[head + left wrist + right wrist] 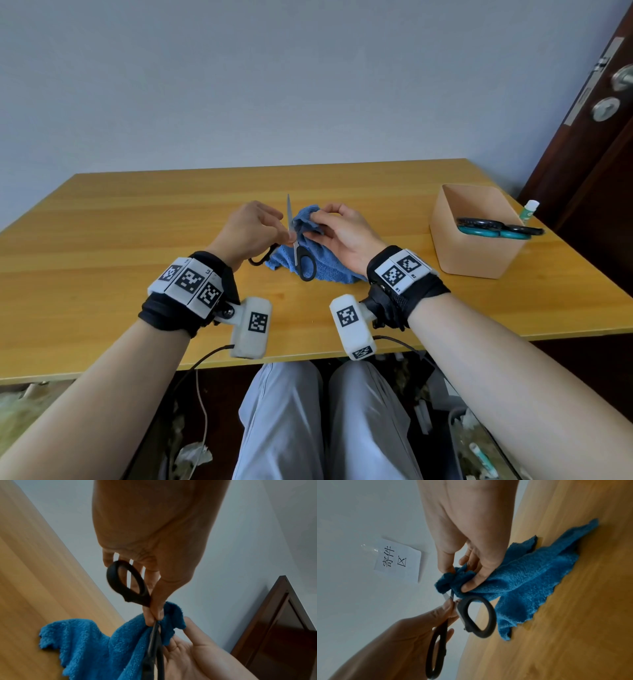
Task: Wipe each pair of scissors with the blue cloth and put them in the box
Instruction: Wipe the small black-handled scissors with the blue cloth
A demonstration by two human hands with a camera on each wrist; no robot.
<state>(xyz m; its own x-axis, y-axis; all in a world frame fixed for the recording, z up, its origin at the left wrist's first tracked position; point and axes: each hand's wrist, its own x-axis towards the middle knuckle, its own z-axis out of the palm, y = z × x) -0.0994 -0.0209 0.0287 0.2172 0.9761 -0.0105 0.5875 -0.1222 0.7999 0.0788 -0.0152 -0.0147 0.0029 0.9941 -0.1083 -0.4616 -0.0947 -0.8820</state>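
Note:
Black-handled scissors (301,260) stand spread apart above the table, one blade pointing up. My left hand (251,229) pinches them near the pivot between thumb and fingers (157,609); one black loop (126,582) hangs below the palm. My right hand (339,229) grips a bunched part of the blue cloth (318,260) against the blade, thumb (476,580) pressing the fabric. The rest of the blue cloth (530,582) trails down onto the table. A tan box (455,240) at the right holds teal-handled scissors (493,233) with black ones on top.
The wooden table (137,240) reaches back to a pale wall. A small white and green tube (529,210) stands behind the box. A dark brown door (589,164) is at the right. A paper sign (397,559) hangs on the wall.

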